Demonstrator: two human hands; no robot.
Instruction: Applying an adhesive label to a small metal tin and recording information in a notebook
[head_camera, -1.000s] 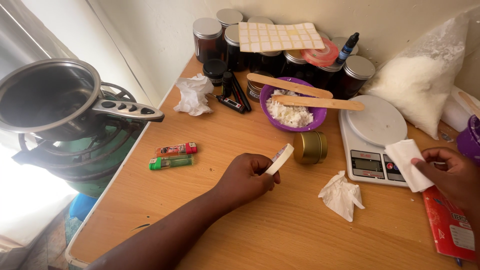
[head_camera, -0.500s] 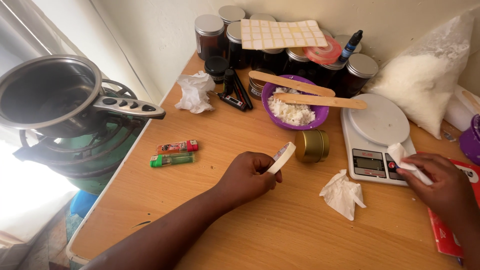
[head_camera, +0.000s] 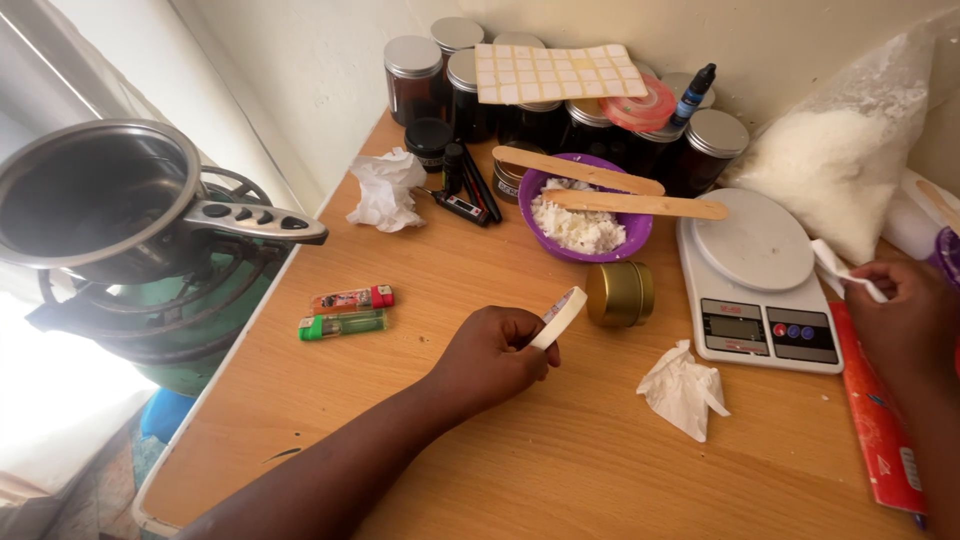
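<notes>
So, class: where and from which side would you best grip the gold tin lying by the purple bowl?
The gold tin lies on its side, so come from above and pinch across its two flat ends; the curved wall would probably roll. The left hand is nearest.

At the right edge of the frame the right hand (head_camera: 905, 325) is partly cut off, and the white tissue (head_camera: 845, 270) in it is mostly hidden by the fingers. The red booklet (head_camera: 875, 420) runs under that arm. At upper centre, a label sheet (head_camera: 560, 72) covers several jars (head_camera: 540, 120). The scale's display (head_camera: 730, 322) is too small to tell.
</notes>
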